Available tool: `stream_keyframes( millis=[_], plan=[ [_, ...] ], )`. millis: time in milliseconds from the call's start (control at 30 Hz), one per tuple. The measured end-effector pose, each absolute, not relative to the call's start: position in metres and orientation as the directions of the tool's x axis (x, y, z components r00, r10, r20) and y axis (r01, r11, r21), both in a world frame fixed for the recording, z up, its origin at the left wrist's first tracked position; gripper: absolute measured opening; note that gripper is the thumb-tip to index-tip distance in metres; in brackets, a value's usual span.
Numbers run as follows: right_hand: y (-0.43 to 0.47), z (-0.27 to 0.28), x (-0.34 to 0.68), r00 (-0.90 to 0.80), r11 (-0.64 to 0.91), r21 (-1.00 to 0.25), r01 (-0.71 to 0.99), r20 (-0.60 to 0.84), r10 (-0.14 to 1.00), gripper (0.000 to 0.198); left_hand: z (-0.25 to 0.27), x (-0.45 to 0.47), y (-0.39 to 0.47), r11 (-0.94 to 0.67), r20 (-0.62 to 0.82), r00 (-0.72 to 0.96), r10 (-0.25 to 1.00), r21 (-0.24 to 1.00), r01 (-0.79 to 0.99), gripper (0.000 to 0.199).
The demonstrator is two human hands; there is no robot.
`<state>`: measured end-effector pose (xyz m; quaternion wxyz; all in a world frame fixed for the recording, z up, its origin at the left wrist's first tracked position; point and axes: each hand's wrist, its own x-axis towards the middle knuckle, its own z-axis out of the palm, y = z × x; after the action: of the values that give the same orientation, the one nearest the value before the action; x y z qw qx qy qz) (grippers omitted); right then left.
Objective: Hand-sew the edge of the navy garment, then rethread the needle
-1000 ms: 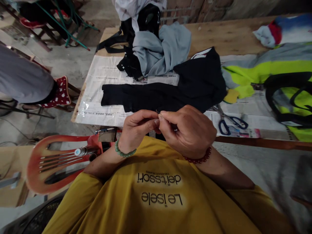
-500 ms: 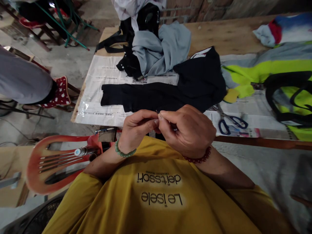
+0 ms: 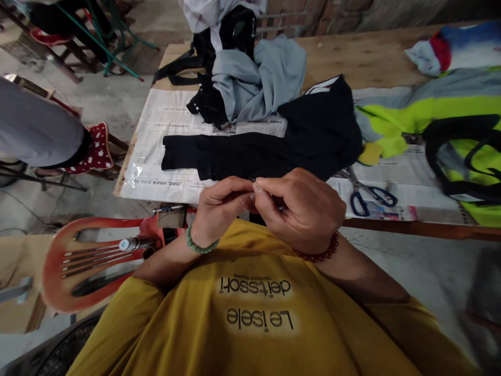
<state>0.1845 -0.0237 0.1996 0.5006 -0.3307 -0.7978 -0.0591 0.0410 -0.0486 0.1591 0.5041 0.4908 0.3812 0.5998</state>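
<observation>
My left hand (image 3: 224,208) and my right hand (image 3: 299,209) meet fingertip to fingertip at the table's near edge. Both are closed in a pinch. Between the fingertips is something tiny and dark, too small to name. Just beyond them a dark navy garment (image 3: 242,154) lies stretched out on newspaper, one narrow part pointing left. Blue-handled scissors (image 3: 362,193) rest to the right of my right hand, their blades partly hidden by the dark cloth.
A grey cloth (image 3: 262,78) and a black bag (image 3: 238,31) lie farther back on the table. Yellow-green and grey clothing (image 3: 442,102) covers the right side. At left stand a red plastic chair (image 3: 94,224) holding a metal flask (image 3: 135,243), and a person in grey (image 3: 39,125).
Almost nothing differs. My hands stay pressed together at the fingertips, with only a very slight shift of the fingers.
</observation>
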Motion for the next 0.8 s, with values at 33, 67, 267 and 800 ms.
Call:
stream_keyframes(
  millis=[33,67,267,800],
  plan=[
    [-0.0240,0.1996,0.1844,-0.273,0.772,-0.250,0.584,0.835,0.477,0.011,0.1593,0.0409,-0.0485,-0.206,0.209,-0.009,0.978,0.952,-0.227,0.009],
    [-0.0243,0.1996,0.1845,-0.270,0.767,-0.264,0.585,0.828,0.491,0.012,0.1595,0.0408,-0.0485,-0.212,0.216,-0.007,0.976,0.951,-0.223,0.009],
    [-0.0251,0.1987,0.1866,-0.267,0.763,-0.293,0.577,0.814,0.515,0.008,0.1612,0.0418,-0.0497,-0.217,0.219,-0.014,0.976,0.955,-0.204,0.009],
    [-0.0288,0.1982,0.1880,-0.238,0.714,-0.469,0.520,0.724,0.648,0.009,0.1597,0.0416,-0.0505,-0.238,0.236,-0.033,0.971,0.953,-0.187,0.010]
  ],
)
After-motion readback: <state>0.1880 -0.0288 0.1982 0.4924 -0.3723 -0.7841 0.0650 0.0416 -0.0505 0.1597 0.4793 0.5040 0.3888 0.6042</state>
